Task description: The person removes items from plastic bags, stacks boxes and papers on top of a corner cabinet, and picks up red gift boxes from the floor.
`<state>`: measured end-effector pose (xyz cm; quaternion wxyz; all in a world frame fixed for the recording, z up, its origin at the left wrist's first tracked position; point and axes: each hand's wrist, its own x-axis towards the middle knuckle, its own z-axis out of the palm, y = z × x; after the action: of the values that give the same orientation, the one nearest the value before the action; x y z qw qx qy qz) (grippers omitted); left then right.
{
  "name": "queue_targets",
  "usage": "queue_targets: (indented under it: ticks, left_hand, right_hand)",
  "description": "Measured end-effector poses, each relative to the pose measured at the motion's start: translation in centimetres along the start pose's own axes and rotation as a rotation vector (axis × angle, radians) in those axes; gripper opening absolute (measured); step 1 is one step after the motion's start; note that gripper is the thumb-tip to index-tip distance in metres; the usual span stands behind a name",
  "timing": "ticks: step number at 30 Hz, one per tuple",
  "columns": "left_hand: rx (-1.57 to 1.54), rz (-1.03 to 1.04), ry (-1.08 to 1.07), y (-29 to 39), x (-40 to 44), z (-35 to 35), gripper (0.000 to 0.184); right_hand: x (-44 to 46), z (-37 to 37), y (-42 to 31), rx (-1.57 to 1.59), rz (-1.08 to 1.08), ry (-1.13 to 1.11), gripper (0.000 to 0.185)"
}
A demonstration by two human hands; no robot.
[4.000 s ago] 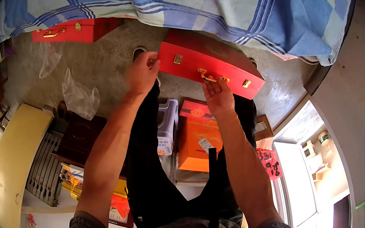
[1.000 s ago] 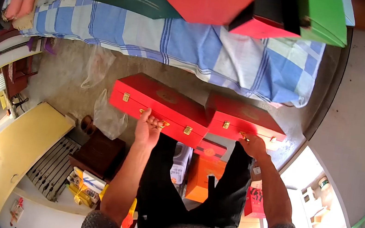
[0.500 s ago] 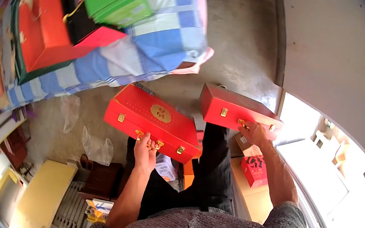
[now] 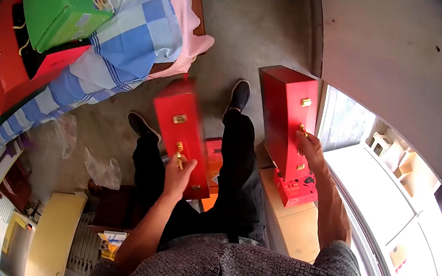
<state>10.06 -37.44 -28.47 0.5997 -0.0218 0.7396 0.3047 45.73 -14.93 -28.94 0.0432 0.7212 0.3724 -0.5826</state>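
Note:
My left hand [image 4: 176,176] is closed round the gold handle of a red gift case [image 4: 180,102], which hangs upright in front of my left leg. Its narrow side, with gold latches at both ends, faces up. On the right, my right hand [image 4: 310,149] grips the gold handle of a second red gift case [image 4: 289,105] of the same kind. That case hangs beside my right leg, its latched side turned toward the window. The fingers of both hands are wrapped round the handles.
A bed with a blue checked cloth [image 4: 137,13] holds a green box [image 4: 61,5] and an open red box [image 4: 8,63]. Cardboard boxes [image 4: 298,233] and a red patterned box [image 4: 295,191] stand right. Plastic bags [image 4: 103,169] lie on the floor.
Both cases have swung from lying crosswise to pointing lengthwise ahead of me. My feet now show on the floor, and the bed has shifted left in view. Both hands keep their holds.

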Motion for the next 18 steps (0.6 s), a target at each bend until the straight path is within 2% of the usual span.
queue_targets:
  ticks: [2, 5, 9, 12, 18]
  left_hand:
    - [0.186, 0.104, -0.012, -1.5, 0.4, 1.4, 0.026]
    - [0.367, 0.201, -0.084, -1.5, 0.1, 3.0, 0.026]
    - [0.404, 0.217, -0.108, 0.3, -0.5, 4.0, 0.026]
    - [0.531, 0.251, -0.164, 1.2, -0.2, 4.5, 0.028]
    - [0.59, 0.319, -0.194, 2.8, -0.2, 7.8, 0.029]
  right_hand:
    - [0.2, -0.4, 0.7, 0.223, 0.041, 0.015, 0.029]
    - [0.2, -1.1, 1.9, 0.36, 0.09, 0.074, 0.032]
    - [0.1, -1.6, 2.2, 0.523, 0.111, 0.074, 0.029]
    - [0.3, -1.7, 2.6, 0.542, 0.109, 0.07, 0.027]
    - [0.9, -2.5, 4.1, 0.522, 0.1, 0.034, 0.022]
